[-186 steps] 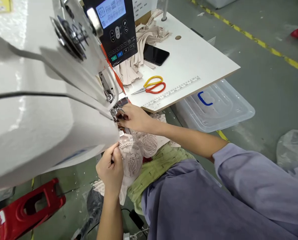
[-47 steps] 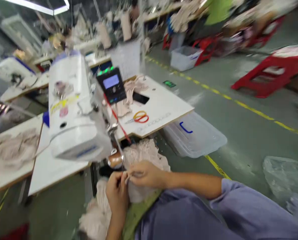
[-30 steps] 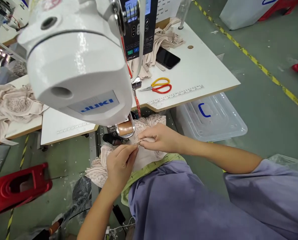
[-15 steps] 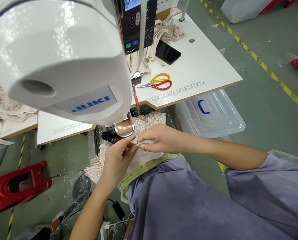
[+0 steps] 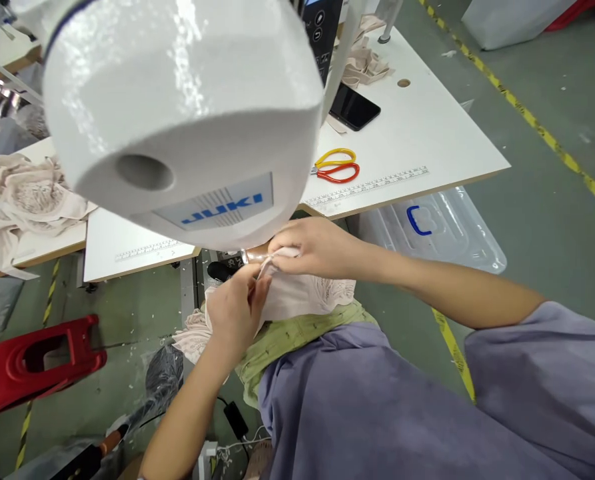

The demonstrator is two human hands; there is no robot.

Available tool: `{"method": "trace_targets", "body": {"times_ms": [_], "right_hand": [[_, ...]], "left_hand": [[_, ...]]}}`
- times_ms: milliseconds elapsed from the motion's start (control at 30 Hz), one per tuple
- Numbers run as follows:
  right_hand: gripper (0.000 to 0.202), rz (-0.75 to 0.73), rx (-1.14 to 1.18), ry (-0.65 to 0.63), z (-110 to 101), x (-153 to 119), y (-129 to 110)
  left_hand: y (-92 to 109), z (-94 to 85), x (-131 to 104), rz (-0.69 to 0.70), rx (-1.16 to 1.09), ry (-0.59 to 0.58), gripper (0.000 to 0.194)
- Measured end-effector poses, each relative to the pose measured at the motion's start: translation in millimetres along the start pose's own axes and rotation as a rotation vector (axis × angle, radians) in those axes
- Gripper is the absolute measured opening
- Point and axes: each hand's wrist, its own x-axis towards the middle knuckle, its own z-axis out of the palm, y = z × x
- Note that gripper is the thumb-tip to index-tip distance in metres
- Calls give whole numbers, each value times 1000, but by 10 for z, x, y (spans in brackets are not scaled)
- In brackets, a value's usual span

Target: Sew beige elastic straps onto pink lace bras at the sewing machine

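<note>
A pale pink lace-trimmed garment piece (image 5: 297, 297) hangs from my hands and spreads over my lap. My left hand (image 5: 237, 300) pinches its edge between thumb and fingers. Just to the right, my right hand (image 5: 314, 248) grips a folded bit of the same fabric, fingers curled round it. Both hands meet right below the white sewing machine head (image 5: 192, 127). A copper-coloured cylindrical part of the machine (image 5: 257, 255) shows partly behind my fingertips. The needle area is hidden by the machine head and hands.
Scissors with yellow and red handles (image 5: 336, 165) and a black phone (image 5: 354, 107) lie on the white table (image 5: 442, 133). Cream fabric (image 5: 32, 193) is heaped at left. Under the table's right edge stands a clear lidded box (image 5: 447, 227). A red stool (image 5: 42, 363) is on the floor.
Both hands have risen closer to the machine head with the fabric edge, now covering more of the copper-coloured part. The camera view has shifted left, so the machine appears further right.
</note>
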Motion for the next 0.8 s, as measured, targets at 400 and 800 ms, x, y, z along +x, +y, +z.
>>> {"method": "trace_targets", "body": {"times_ms": [400, 800], "right_hand": [[19, -55, -268, 34, 13, 83, -35], [23, -81, -117, 442, 536, -230, 240]], "left_hand": [[-239, -17, 64, 412, 403, 3, 41], [-382, -124, 265, 661, 469, -82, 41]]}}
